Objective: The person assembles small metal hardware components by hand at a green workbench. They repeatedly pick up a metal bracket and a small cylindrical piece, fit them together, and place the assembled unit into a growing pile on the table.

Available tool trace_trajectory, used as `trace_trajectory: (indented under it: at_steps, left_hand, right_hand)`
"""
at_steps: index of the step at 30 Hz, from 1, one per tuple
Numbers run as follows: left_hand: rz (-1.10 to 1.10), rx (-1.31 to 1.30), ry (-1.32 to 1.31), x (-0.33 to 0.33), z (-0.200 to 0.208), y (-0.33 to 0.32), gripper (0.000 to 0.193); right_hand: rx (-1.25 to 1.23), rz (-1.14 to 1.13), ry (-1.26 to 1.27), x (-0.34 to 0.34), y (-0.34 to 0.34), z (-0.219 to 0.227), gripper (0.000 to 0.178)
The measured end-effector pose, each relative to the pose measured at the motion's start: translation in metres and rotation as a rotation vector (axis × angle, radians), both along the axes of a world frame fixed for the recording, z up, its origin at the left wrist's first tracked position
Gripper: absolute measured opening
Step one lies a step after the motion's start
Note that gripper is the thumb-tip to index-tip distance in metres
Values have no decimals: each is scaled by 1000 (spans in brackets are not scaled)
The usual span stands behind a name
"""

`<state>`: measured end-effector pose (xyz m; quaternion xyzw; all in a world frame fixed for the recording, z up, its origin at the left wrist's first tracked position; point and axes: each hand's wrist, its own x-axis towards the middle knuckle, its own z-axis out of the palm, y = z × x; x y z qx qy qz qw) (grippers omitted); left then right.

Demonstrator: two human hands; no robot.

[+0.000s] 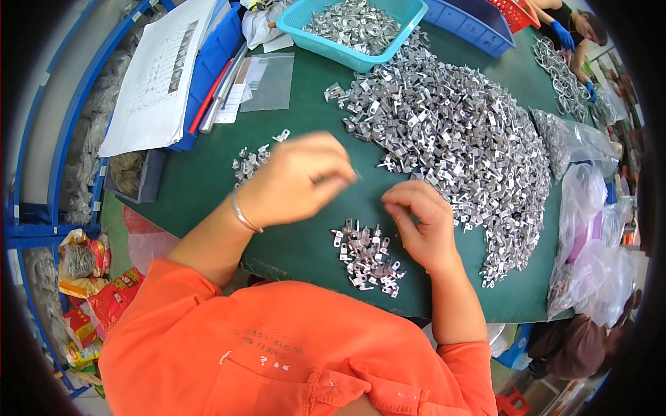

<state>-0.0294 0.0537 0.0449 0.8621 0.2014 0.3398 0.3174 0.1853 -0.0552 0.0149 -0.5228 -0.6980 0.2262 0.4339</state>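
Observation:
My left hand [298,182] is over the green table [316,239], its wrist ringed by a bracelet. Its fingers are curled into a pinch and slightly blurred; a tiny thing may show at their tips. A short gap away, my right hand [422,225] has thumb and fingertips drawn together, and what lies between them is hidden. Below and between the hands is a small group of metal brackets [368,256] with holes in them. Beyond them spreads a large heap of similar brackets [444,118]. Another little cluster of metal pieces [250,163] lies beside my left hand, partly covered.
A turquoise basket [295,19] of metal parts stands behind the heap, beside a blue bin [479,31]. Papers [156,83], pens and a clear bag [270,82] are at the far left. Plastic bags [579,208] line the right edge. A co-worker's blue-gloved hand [563,36] shows far right.

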Motion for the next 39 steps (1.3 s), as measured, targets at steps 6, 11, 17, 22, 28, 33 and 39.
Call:
trace_trajectory:
  at_steps: [6,11,17,22,28,33,39]
  left_hand:
    - [481,-43,452,-49,-3,43,8]
    - [393,77,383,-45,-15,42,10]
    - [328,63,39,-7,-10,17,13]
    - [-53,-533,-79,17,-17,-25,21]
    - [-152,-770,-47,18,-22,-28,17]
    - [-266,-494,166,16,-19,-24,11]
    - [-391,-164,164,16,-33,-22,12]
  right_hand:
    - [183,-372,-491,3,20,-5,18]
    - [177,-362,-456,7,20,-11,17]
    - [-439,-38,750,6,-2,1,17]
    - [-576,59,946,5,-3,2,15]
    - [-8,66,66,-3,-1,10,18]
    - [-213,241,114,9,-4,23,16]
    - [147,-181,-635,10,26,5,16]
